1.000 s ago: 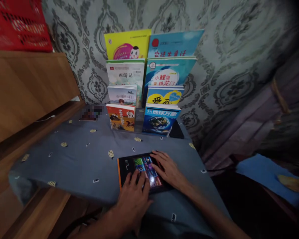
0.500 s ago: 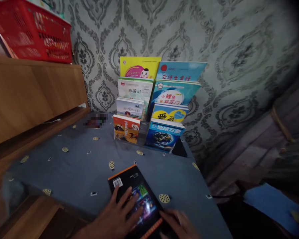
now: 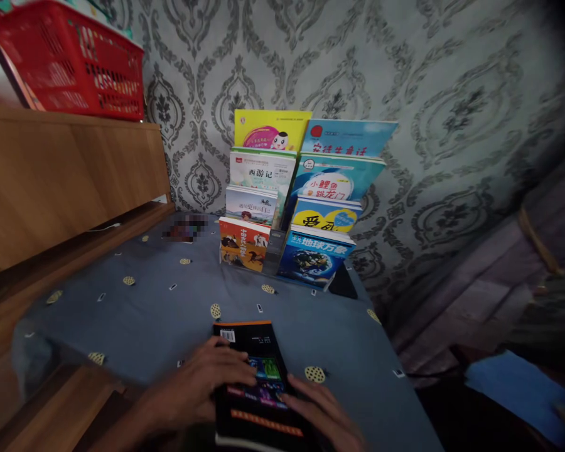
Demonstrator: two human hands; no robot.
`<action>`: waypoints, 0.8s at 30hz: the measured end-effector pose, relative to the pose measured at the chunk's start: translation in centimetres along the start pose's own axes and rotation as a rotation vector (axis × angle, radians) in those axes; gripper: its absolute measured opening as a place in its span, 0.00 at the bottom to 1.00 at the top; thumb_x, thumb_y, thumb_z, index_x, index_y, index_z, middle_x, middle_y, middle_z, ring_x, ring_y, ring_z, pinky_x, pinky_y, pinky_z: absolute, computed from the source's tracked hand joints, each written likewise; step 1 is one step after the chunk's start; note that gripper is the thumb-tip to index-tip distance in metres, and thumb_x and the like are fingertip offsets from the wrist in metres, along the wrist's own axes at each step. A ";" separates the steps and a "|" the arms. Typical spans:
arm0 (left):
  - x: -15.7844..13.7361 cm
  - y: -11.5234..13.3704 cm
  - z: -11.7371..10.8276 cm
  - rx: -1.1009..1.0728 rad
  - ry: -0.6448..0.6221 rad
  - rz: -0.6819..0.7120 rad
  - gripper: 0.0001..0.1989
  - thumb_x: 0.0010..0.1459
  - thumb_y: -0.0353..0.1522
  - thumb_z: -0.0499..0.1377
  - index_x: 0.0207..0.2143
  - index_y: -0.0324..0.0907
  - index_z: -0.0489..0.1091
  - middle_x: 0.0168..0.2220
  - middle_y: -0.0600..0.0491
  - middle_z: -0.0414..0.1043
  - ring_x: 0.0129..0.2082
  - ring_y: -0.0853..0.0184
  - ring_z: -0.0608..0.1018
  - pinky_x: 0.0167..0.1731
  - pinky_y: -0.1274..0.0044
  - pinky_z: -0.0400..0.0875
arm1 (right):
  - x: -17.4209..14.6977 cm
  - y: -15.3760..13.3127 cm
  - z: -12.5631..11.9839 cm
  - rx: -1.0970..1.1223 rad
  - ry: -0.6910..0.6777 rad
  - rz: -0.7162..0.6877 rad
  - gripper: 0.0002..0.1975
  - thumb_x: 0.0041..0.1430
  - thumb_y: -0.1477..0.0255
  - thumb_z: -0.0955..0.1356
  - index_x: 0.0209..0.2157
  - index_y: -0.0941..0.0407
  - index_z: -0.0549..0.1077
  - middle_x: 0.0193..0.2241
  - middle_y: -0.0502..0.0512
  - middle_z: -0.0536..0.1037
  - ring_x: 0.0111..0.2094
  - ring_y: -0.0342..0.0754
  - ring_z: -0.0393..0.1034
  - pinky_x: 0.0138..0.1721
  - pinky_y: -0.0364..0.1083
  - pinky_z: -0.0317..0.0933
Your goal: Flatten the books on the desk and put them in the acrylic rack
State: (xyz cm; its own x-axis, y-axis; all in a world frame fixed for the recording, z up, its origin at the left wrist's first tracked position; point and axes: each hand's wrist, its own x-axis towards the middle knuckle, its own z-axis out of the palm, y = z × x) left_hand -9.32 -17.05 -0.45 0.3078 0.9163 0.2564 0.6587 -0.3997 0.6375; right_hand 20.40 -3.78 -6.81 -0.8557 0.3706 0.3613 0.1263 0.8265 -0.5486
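A black book (image 3: 258, 411) with an orange strip along its far edge, a barcode and small colourful pictures is at the near edge of the cloth-covered table. My left hand (image 3: 219, 376) grips its left side, fingers bent over the cover and the thumb hidden. On the opposite side, my right hand (image 3: 320, 411) holds the right edge with its fingers lying on the cover. The near edge of the book shows its pages and looks slightly raised. Beyond it stands a tiered rack (image 3: 274, 251) of books in two columns, among them an orange book (image 3: 243, 246) and a blue globe book (image 3: 313, 258).
The grey tablecloth (image 3: 155, 326) has a pineapple print. At the upper left, a red basket (image 3: 89, 69) sits on a wooden cabinet (image 3: 70, 182). A dark flat object (image 3: 343, 282) lies beside the rack. A curtain (image 3: 489, 270) hangs at the right.
My left hand has gone from spread flat on the cover to gripping the left side. The book has turned straighter toward me. My right hand has moved up along the right edge.
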 end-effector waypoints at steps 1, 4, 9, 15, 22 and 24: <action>0.4 0.0 -0.5 -0.087 0.060 -0.034 0.17 0.64 0.43 0.60 0.52 0.50 0.75 0.50 0.49 0.80 0.54 0.58 0.78 0.60 0.63 0.64 | 0.9 -0.2 -0.1 0.045 0.020 0.041 0.21 0.68 0.68 0.64 0.61 0.41 0.70 0.59 0.56 0.74 0.59 0.56 0.70 0.58 0.57 0.68; 1.4 -0.8 -1.1 -0.369 0.219 -0.144 0.23 0.60 0.51 0.60 0.47 0.44 0.76 0.43 0.46 0.81 0.44 0.57 0.80 0.47 0.69 0.72 | 3.9 -0.6 0.1 0.170 0.094 0.124 0.18 0.67 0.69 0.64 0.55 0.45 0.76 0.55 0.58 0.78 0.56 0.55 0.74 0.58 0.59 0.68; 2.1 -3.6 -0.6 -0.521 0.479 -0.283 0.29 0.61 0.52 0.56 0.54 0.41 0.69 0.42 0.46 0.79 0.42 0.59 0.79 0.45 0.70 0.72 | 8.4 -0.3 0.9 0.269 0.241 0.195 0.17 0.69 0.63 0.63 0.51 0.50 0.77 0.49 0.60 0.81 0.51 0.56 0.75 0.54 0.57 0.70; 1.9 -5.3 0.2 -0.099 0.585 -0.468 0.18 0.66 0.43 0.52 0.52 0.43 0.63 0.41 0.49 0.76 0.41 0.61 0.78 0.41 0.71 0.70 | 11.2 0.6 1.7 0.319 0.307 0.224 0.16 0.70 0.61 0.61 0.47 0.54 0.75 0.39 0.57 0.80 0.39 0.51 0.76 0.42 0.49 0.72; 3.4 -7.4 -1.1 0.103 0.585 -0.497 0.12 0.65 0.39 0.49 0.48 0.43 0.59 0.32 0.52 0.73 0.32 0.61 0.77 0.33 0.72 0.68 | 14.8 1.9 2.1 0.379 0.339 0.190 0.13 0.70 0.63 0.61 0.44 0.54 0.73 0.36 0.55 0.79 0.34 0.49 0.76 0.37 0.47 0.70; 4.4 -8.5 -1.8 0.117 0.595 -0.492 0.11 0.64 0.37 0.49 0.47 0.44 0.59 0.32 0.53 0.72 0.33 0.61 0.77 0.34 0.72 0.68 | 15.9 2.6 2.6 0.364 0.363 0.187 0.13 0.69 0.63 0.61 0.46 0.54 0.73 0.37 0.56 0.79 0.34 0.50 0.77 0.38 0.48 0.70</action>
State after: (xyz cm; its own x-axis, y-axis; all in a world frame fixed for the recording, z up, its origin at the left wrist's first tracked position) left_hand -14.79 -9.57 -3.42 -0.4364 0.8364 0.3317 0.7023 0.0862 0.7066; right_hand 5.83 3.18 -4.46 -0.5987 0.6729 0.4345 0.0223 0.5563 -0.8307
